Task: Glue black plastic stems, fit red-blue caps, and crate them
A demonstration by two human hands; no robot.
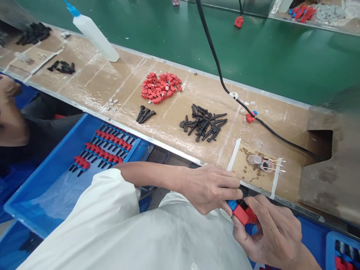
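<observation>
Close to my body, below the bench edge, both hands meet on a small red, blue and black plastic assembly [240, 215]. My left hand [212, 189] is closed, its thumb and fingers pinching the blue end. From the other side my right hand [271, 230] grips the red part, with a fingertip against the black piece on top. Fingers cover much of the assembly, so its full shape is hidden. Ahead of my hands on the bench lie a heap of loose black stick-like parts [204, 123] and a pile of red plastic pieces [160, 88].
Small cups [254, 160] with cotton swabs [277, 170] stand near the bench's front edge. A black cable [215, 56] crosses the bench. A white bottle [95, 37] stands farther left. Finished-looking assemblies lie in a blue bin [45, 176]. Another person's arm [11, 112] is at left.
</observation>
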